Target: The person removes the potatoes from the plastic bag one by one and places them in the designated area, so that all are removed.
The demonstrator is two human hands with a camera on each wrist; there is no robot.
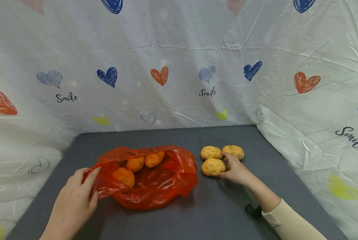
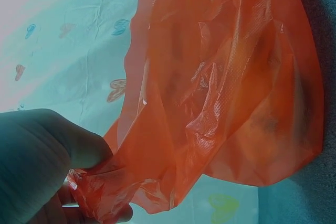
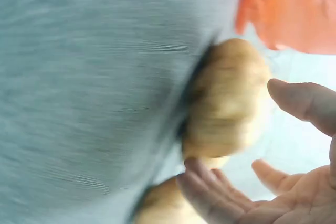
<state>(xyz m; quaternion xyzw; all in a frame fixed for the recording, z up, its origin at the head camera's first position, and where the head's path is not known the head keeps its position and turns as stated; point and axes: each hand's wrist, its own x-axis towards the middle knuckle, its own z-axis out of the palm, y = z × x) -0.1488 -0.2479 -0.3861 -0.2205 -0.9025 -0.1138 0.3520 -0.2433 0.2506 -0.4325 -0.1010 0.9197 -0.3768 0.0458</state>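
A red plastic bag (image 1: 154, 196) lies with its mouth open on the dark table, several potatoes (image 1: 126, 176) visible inside. My left hand (image 1: 73, 200) pinches the bag's left edge; in the left wrist view the thumb and fingers of the left hand (image 2: 68, 166) hold the bunched film of the bag (image 2: 210, 103). Right of the bag are three more potatoes on the table. My right hand (image 1: 236, 170) is spread at the nearest potato (image 1: 212, 167), fingers apart. The right wrist view, blurred, shows the right hand (image 3: 278, 182) with thumb and fingers around a potato (image 3: 228, 98), contact unclear.
The other two loose potatoes, one at the back left (image 1: 210, 152) and one at the back right (image 1: 234, 151), sit close behind the nearest one. A black object (image 1: 253, 211) shows by the right wrist. A white sheet (image 1: 179, 43) printed with hearts hangs behind the grey table (image 1: 227, 216).
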